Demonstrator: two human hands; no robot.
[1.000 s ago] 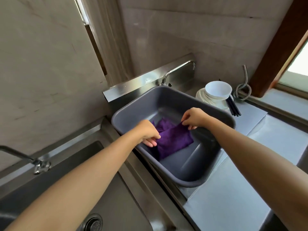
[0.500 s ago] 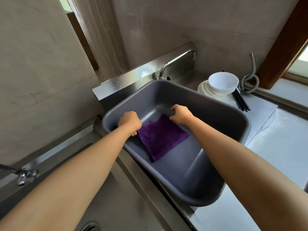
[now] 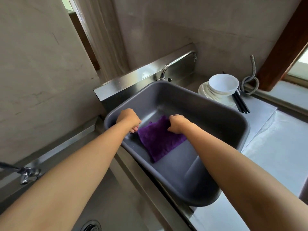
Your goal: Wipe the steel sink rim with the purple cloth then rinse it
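A purple cloth point(image 3: 158, 140) hangs spread out inside a grey plastic basin point(image 3: 208, 114). My left hand point(image 3: 128, 120) pinches its near-left top corner by the basin's left wall. My right hand point(image 3: 177, 124) grips the cloth's far top edge, fingers curled over the fabric. The cloth's lower corner rests on the basin floor. The steel sink point(image 3: 120, 197) lies at lower left, and its rim point(image 3: 150, 180) runs diagonally under the basin's left side.
A curved tap point(image 3: 176, 62) stands behind the basin. A second tap point(image 3: 25, 174) is at the far left, a drain point(image 3: 90, 225) at the bottom. Stacked white bowls and plates point(image 3: 220, 87) with black chopsticks point(image 3: 240, 104) sit at right, beside a coiled metal hose point(image 3: 250, 79).
Both hands moved the cloth from a bunched heap to a spread-out square held by its top edge. My right hand has drawn slightly closer to the left, wrinkling the cloth's top.
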